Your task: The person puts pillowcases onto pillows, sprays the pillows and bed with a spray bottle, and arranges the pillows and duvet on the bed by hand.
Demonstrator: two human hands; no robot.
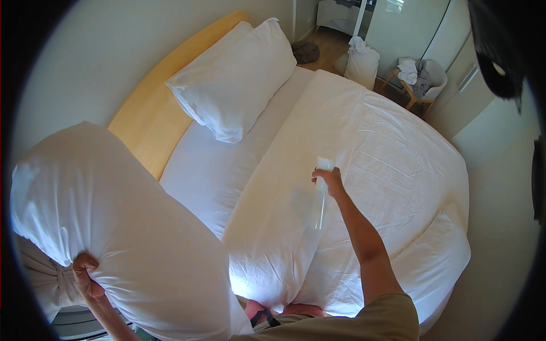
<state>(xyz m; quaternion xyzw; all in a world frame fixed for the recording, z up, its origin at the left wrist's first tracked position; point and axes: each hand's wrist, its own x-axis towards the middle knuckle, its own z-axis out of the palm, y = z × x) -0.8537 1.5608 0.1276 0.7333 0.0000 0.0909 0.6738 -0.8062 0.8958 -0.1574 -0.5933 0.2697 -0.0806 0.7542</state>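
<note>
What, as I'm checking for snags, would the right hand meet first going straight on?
The right hand would likely meet the far pillow by the headboard; its height above the bedcover is unclear, so it might brush that first.

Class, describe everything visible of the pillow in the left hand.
The pillow is white, plump and bent, with a smooth, soft-looking fabric cover. The left hand bunches its edge, creases fanning from the grip. It slants across the lower left, hiding part of the bed and headboard; whether it touches the bed is unclear.
</note>
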